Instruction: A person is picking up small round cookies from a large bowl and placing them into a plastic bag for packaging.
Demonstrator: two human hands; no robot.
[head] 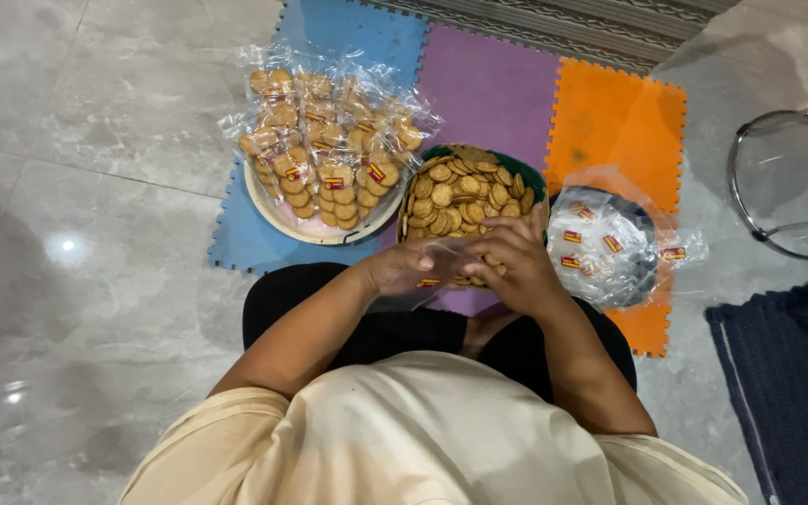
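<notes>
A clear plastic bag (pixel 415 281) — thin, crinkled film with a small red-and-yellow sticker — sits between both hands just above the person's lap, at the near edge of the foam mat. Largest in view is the grey marble-look floor (pixel 86 187), glossy and veined, and on it the mat of interlocking foam tiles (pixel 493 84) in blue, purple and orange with toothed edges. On the blue tile a round pale tray (pixel 278 223) carries a heap of filled packets (pixel 329 140), shiny film over stacked round golden biscuits. Beside it, touching, a round woven basket (pixel 537 182) with a green rim holds loose biscuits (pixel 460 192), flat and dotted. To the right lies a mound of empty stickered bags (pixel 605 245) — glossy and rumpled. The left hand (pixel 404 266) pinches the film with fingers closed on it; the right hand (pixel 507 266) curls over the bag's other side, fingers bent and gripping.
</notes>
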